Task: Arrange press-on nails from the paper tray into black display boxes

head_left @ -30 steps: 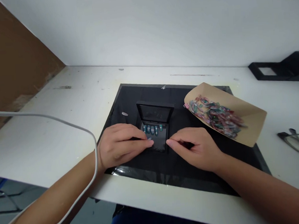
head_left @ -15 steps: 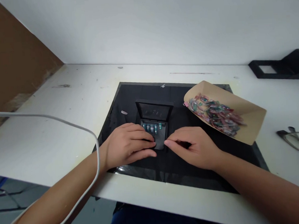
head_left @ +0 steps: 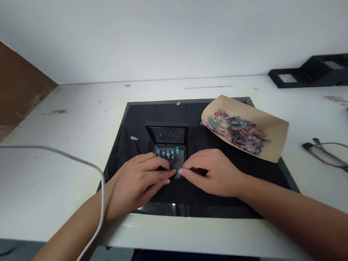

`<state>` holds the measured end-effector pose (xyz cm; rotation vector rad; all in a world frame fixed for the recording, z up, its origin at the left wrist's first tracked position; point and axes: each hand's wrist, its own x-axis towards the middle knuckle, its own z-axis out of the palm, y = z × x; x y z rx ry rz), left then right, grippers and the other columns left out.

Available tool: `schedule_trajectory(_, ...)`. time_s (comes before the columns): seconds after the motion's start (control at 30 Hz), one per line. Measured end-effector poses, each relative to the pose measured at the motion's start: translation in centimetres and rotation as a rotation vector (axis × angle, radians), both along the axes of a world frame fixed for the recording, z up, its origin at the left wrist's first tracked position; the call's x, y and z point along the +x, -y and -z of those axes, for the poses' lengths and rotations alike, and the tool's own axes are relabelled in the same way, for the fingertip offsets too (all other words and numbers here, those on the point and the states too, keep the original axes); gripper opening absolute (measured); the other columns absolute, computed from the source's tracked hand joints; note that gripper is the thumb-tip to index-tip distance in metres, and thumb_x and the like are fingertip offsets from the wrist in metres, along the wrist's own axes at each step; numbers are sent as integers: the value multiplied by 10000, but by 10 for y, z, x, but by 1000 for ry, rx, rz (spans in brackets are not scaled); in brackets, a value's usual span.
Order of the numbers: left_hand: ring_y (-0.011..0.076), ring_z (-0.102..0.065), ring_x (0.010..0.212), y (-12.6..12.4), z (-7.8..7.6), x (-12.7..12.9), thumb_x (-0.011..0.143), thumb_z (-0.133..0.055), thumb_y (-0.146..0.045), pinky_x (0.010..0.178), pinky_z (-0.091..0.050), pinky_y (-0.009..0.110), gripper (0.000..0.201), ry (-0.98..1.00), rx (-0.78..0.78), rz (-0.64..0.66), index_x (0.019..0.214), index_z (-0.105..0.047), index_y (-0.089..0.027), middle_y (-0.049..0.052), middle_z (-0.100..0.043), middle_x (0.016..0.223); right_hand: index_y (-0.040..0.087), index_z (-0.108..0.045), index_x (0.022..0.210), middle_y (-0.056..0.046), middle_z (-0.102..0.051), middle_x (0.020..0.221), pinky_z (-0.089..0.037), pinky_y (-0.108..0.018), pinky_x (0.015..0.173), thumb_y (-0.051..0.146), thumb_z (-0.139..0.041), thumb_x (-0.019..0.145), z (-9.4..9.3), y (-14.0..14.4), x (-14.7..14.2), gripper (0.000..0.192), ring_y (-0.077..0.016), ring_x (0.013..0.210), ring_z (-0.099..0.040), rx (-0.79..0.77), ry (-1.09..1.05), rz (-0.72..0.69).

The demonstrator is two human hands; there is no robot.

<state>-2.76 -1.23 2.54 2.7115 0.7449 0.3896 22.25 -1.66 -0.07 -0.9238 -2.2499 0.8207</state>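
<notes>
Left hand (head_left: 136, 181) and right hand (head_left: 211, 171), fingers curled, meet at near edge of small open black box (head_left: 169, 146); grip unclear.

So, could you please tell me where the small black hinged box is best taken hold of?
Probably by the low base of the small black hinged box, pinched at its left and right side walls from the near edge. Its lid stands open at the far side, and small teal pieces lie inside, so keep it level.
</notes>
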Motion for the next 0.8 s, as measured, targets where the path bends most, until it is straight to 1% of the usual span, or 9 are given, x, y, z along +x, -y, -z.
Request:
schedule_trajectory(0.13,182,-632,864,-2,4,-6,1005,-592,-324,766,-481,330,239,-12,57,-62,1182,-736,-253,47,-699,1025,184,-703,751,-9,-695,681,-443,-271,681,306,-548,1001,1,-1,0,319,-136,653,-616,0,-7,4)
schedule_trajectory(0.27,154,-602,812,-4,5,-9,1027,-550,-304,732,-456,308,256,-12,74,-105,1188,-747,-282,30,-686,937,175,-674,709,8,-642,635,-433,-255,673,297,-553,999,1,-2,0,337,-120,625,-580,13,-25,-2)
schedule_trajectory(0.33,156,-596,805,-3,4,-8,1031,-543,-313,722,-442,311,260,-29,83,-126,1179,-754,-282,30,-690,916,173,-660,698,18,-618,624,-426,-247,663,291,-563,993,1,-2,0,332,-112,611,-560,22,-29,-5)
schedule_trajectory(0.43,177,-606,846,-2,3,-6,1031,-543,-355,742,-448,325,289,-65,87,-135,1237,-729,-272,42,-707,959,173,-670,730,23,-624,645,-429,-246,682,283,-574,986,0,-2,-1,295,-110,626,-565,27,-30,0)
schedule_trajectory(0.53,182,-620,871,-1,4,-6,1022,-557,-354,775,-486,328,324,-74,103,-115,1305,-688,-265,43,-710,998,171,-692,758,19,-640,665,-433,-251,701,290,-569,987,1,-3,0,286,-114,651,-575,14,-28,-4)
schedule_trajectory(0.6,179,-632,878,-3,5,-7,1011,-575,-326,788,-516,318,343,-53,124,-93,1331,-668,-245,42,-712,994,171,-692,746,23,-632,659,-425,-248,682,305,-573,984,1,-4,1,298,-109,643,-562,-24,-45,4)
schedule_trajectory(0.67,176,-645,871,-6,7,-8,1005,-579,-299,781,-538,304,342,-20,144,-85,1325,-669,-221,45,-718,978,173,-690,748,30,-620,649,-403,-237,622,331,-575,985,-1,-4,3,308,-96,611,-540,-116,-89,53)
schedule_trajectory(0.73,173,-657,847,-8,8,-9,1001,-581,-287,756,-550,294,311,8,167,-95,1282,-693,-213,46,-725,958,172,-689,761,38,-599,630,-372,-229,551,353,-570,988,-7,-2,6,313,-83,567,-507,-219,-149,115)
schedule_trajectory(0.8,157,-662,798,-9,8,-11,987,-602,-259,720,-551,279,275,30,198,-79,1235,-715,-227,33,-729,927,171,-699,781,38,-602,630,-370,-227,528,338,-580,983,-17,2,9,288,-80,554,-500,-237,-193,110)
